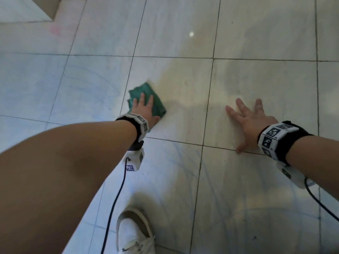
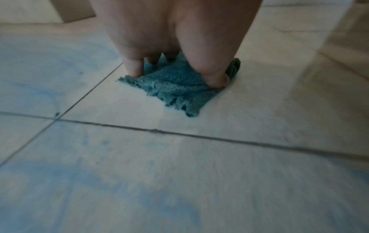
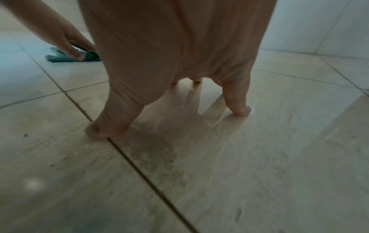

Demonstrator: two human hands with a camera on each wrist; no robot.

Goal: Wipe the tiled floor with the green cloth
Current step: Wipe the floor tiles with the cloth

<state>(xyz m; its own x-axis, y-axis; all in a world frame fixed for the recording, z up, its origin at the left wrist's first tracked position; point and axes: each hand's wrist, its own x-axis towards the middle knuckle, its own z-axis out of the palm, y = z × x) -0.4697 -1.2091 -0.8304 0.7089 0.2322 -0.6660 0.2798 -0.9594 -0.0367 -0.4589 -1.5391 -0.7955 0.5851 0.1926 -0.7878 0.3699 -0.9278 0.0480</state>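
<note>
The left hand lies flat with fingers extended on the green cloth, which is bunched on the tiled floor just right of a grout line. Risk: the cloth is pinned mainly by fingertips and thumb, so a fast stroke could let its loose frayed edge fold under or slip free, leaving streaks. Faint blue marks remain on the tiles to the left and below, and may be missed if strokes stay on one tile. The left wrist view shows the thumb pressing into the pile, which the head view does not. Further right, the right hand is spread wide on bare tile, holding nothing, apparently as support; on a glossy surface it could slide. Only the right wrist view shows dark grime beside that hand.
</note>
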